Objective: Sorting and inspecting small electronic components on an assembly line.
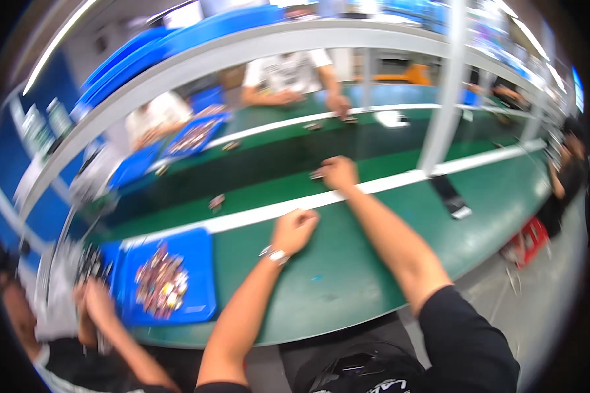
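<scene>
My right hand [340,173] reaches over the white rail [262,213] onto the long green belt [387,165]. Its fingers are closed at a small dark part with a pale end [316,175], which looks gripped at the fingertips, though blur softens this. My left hand [295,230], with a watch [275,255] at the wrist, hovers over the near green tabletop [347,281]. Its fingers are curled closed, and whatever may be inside them is hidden. Another small part [217,202] lies on the belt farther left.
A blue tray [203,288] heaped with small brownish parts [160,285] stands at left, beside a co-worker's hands [95,304]. Toward the right lies a black flat object [450,196] near a white upright post [442,98]. Across the belt, other people handle parts by another blue tray [210,131].
</scene>
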